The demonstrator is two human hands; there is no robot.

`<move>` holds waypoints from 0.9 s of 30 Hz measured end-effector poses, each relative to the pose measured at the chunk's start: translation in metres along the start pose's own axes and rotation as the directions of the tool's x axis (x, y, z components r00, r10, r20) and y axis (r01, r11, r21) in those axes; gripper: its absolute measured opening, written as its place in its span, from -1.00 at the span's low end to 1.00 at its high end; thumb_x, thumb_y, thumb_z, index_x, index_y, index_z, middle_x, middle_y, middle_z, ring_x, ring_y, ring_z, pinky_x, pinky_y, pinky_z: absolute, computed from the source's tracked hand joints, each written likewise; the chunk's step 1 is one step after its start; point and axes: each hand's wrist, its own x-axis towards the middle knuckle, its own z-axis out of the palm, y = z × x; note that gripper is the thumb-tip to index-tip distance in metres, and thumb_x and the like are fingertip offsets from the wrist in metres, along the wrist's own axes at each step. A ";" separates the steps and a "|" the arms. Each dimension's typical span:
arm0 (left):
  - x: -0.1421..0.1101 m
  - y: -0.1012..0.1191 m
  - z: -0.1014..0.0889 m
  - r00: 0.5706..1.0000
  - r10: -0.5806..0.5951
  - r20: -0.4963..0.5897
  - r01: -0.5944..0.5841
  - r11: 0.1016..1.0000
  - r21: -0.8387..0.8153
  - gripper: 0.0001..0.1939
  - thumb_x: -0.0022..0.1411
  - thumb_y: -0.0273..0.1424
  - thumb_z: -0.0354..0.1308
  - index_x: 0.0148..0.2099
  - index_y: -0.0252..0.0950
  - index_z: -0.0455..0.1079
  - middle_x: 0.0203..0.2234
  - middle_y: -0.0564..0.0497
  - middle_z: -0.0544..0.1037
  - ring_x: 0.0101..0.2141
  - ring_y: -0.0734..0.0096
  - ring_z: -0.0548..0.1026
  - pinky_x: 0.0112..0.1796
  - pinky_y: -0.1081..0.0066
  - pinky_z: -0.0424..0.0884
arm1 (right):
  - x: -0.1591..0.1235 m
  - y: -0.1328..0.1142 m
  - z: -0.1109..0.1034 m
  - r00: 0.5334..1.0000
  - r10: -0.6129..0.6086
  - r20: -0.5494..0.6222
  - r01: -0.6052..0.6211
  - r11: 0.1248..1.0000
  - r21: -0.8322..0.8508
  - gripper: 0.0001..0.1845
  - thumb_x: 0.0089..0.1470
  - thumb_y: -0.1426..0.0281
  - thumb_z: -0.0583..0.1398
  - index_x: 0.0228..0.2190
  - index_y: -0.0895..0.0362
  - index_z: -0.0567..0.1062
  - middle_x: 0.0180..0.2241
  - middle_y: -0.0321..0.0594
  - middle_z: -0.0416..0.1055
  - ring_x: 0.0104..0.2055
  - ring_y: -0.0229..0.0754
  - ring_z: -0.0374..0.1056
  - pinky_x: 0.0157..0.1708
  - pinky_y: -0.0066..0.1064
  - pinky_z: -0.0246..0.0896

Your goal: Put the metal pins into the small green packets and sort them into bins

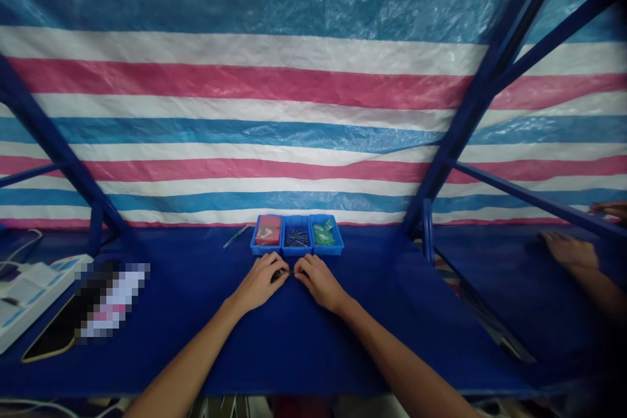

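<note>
Both my hands meet over the blue table, just in front of three small bins. My left hand (259, 282) is closed around a small dark object with a thin metallic piece (279, 274) sticking out to the right. The fingers of my right hand (319, 281) pinch at the far end of that thin piece, and what the fingertips cover is hidden. Behind the hands, the left blue bin (266, 251) holds a red block-like content with small pale pieces. Loose dark metal screws (296, 238) fill the middle bin, and small green pieces (324, 233) lie in the right one.
A thin pen-like stick (237, 236) lies left of the bins. At the left are a phone (56, 332), a blurred-out patch and a white power strip (44, 300). Blue frame posts (460, 124) slant up both sides. Another person's hand (571, 249) rests at the right.
</note>
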 end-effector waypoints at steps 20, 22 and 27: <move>-0.001 -0.006 0.004 1.000 0.023 -0.015 -0.022 0.998 0.067 -0.75 0.55 -0.37 0.02 0.05 -0.12 0.53 -0.08 -0.03 0.52 -0.07 0.20 0.47 0.01 0.19 0.33 | 0.002 0.011 0.009 0.982 0.071 -0.173 -0.043 0.986 0.160 -0.88 0.37 0.47 0.08 -0.16 0.04 0.40 -0.17 -0.17 0.41 -0.14 -0.07 0.38 -0.09 -0.26 0.29; -0.001 -0.006 0.004 1.000 0.019 -0.010 -0.019 0.998 0.065 -0.76 0.55 -0.37 0.03 0.05 -0.12 0.53 -0.08 -0.03 0.52 -0.07 0.21 0.47 0.03 0.19 0.33 | 0.001 0.011 0.008 0.981 0.075 -0.180 -0.037 0.979 0.203 -0.87 0.34 0.47 0.10 -0.12 0.03 0.39 -0.19 -0.20 0.42 -0.16 -0.08 0.38 -0.10 -0.28 0.29; -0.001 -0.006 0.004 1.000 0.011 -0.004 -0.010 0.998 0.058 -0.76 0.55 -0.36 0.04 0.05 -0.12 0.54 -0.09 -0.02 0.52 -0.07 0.20 0.46 0.02 0.19 0.33 | -0.002 0.016 0.009 0.978 0.136 -0.156 -0.088 0.955 0.282 -0.92 0.30 0.40 0.17 -0.15 0.02 0.39 -0.33 -0.33 0.41 -0.33 -0.16 0.36 -0.27 -0.38 0.22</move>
